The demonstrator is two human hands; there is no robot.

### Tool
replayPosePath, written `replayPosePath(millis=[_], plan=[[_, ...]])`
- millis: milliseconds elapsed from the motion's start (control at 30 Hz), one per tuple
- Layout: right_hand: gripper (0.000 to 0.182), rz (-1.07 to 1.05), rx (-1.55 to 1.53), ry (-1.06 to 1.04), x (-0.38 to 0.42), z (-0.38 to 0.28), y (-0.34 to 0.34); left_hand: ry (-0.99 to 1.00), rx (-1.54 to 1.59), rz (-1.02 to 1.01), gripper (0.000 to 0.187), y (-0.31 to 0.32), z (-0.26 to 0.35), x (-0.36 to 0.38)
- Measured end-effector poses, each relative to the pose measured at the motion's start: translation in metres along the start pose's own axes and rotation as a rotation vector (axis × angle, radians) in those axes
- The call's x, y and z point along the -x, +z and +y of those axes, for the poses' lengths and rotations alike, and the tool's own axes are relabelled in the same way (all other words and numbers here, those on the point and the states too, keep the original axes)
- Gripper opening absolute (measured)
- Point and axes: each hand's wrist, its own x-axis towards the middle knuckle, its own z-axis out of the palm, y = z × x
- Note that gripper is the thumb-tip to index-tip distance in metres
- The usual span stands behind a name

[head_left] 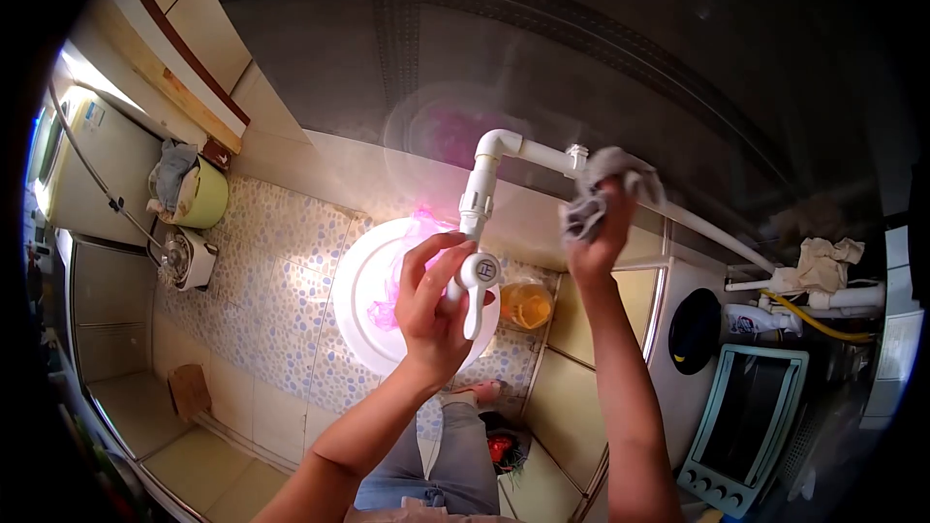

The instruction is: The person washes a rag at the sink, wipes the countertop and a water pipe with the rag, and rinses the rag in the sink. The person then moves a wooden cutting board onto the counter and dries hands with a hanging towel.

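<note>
My left hand [433,315] is wrapped around a white plastic tap [476,276] with a lever handle, at the lower end of a white pipe [504,142]. The pipe bends at an elbow and runs right along the dark wall panel. In my right hand [604,237] is a crumpled grey cloth [584,213], bunched up against the pipe near a white fitting [576,155]. Below the tap stands a round white surface [356,329] with a pink plastic bag [386,314] on it. My left hand hides part of both.
An amber-coloured container [528,307] stands beside the round white surface. To the right are a teal toaster oven [741,426], a yellow hose [823,322] and a beige cloth [828,264] on pipes. On the left, a greenish bucket [207,196] stands on the patterned floor [276,281].
</note>
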Motion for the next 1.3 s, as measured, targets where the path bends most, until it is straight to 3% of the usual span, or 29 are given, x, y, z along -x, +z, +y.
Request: replayPosePath(millis=[33, 100, 133, 200, 267, 300, 400, 467, 533, 600, 667, 733, 833, 933, 1033, 1100, 1200, 1267, 1300], plan=[[0.038, -0.128, -0.065, 0.053, -0.021, -0.026, 0.010, 0.009, -0.022, -0.004, 0.038, -0.002, 0.000, -0.002], [0.035, -0.162, -0.223, 0.088, -0.030, -0.031, 0.033, -0.040, -0.019, 0.000, 0.041, -0.005, 0.003, -0.003], [0.031, -0.282, -0.173, -0.017, -0.042, -0.037, 0.037, -0.070, 0.006, 0.011, 0.040, -0.004, 0.002, -0.002], [0.030, -0.340, -0.318, 0.082, -0.061, -0.056, 0.047, -0.033, -0.068, -0.048, 0.050, -0.005, -0.004, 0.000], [0.028, -0.478, -0.500, 0.277, -0.073, -0.057, 0.044, -0.083, 0.144, 0.074, 0.059, 0.005, -0.006, 0.002], [0.029, -0.476, -0.542, 0.259, -0.073, -0.057, 0.042, -0.105, 0.247, 0.137, 0.064, 0.009, -0.006, 0.004], [0.030, -0.534, -0.725, 0.304, -0.055, -0.066, 0.022, -0.109, 0.154, 0.124, 0.075, 0.008, -0.005, 0.004], [0.032, -0.660, -1.009, 0.845, -0.044, -0.072, -0.001, -0.111, 0.155, 0.137, 0.077, 0.008, -0.004, 0.004], [0.025, -0.607, -1.031, 0.727, -0.020, -0.077, -0.011, -0.127, 0.157, 0.120, 0.075, 0.007, 0.001, 0.000], [0.026, -0.496, -0.965, 0.512, -0.024, -0.086, -0.009, -0.102, 0.159, 0.112, 0.071, 0.010, 0.001, 0.001], [0.040, -0.439, -0.481, 0.069, -0.054, -0.090, -0.002, -0.106, 0.114, 0.102, 0.064, 0.010, 0.007, 0.001], [0.036, -0.379, -0.139, -0.157, -0.060, -0.067, 0.026, -0.079, 0.063, 0.113, 0.053, 0.012, 0.007, 0.002], [0.041, -0.380, 0.035, -0.264, -0.060, -0.037, 0.030, -0.088, 0.051, 0.091, 0.049, 0.011, 0.005, 0.002], [0.043, -0.431, 0.189, -0.302, -0.043, -0.001, -0.017, -0.076, 0.088, 0.055, 0.048, 0.010, 0.004, 0.000], [0.052, -0.384, 0.470, -0.152, 0.000, 0.062, -0.076, -0.078, 0.122, 0.042, 0.053, 0.009, 0.002, 0.001], [0.060, -0.364, 0.604, 0.113, 0.028, 0.097, -0.129, -0.075, 0.114, 0.035, 0.054, 0.008, 0.000, 0.001], [0.064, -0.021, 0.797, 0.517, 0.040, 0.121, -0.171, -0.062, 0.132, 0.039, 0.052, 0.010, 0.000, 0.001], [0.063, 0.088, 0.777, 0.564, 0.046, 0.128, -0.164, -0.065, 0.090, 0.046, 0.050, 0.011, 0.001, 0.002], [0.060, 0.096, 0.706, 0.485, 0.037, 0.114, -0.146, -0.066, 0.069, 0.046, 0.049, 0.011, 0.001, 0.003]])
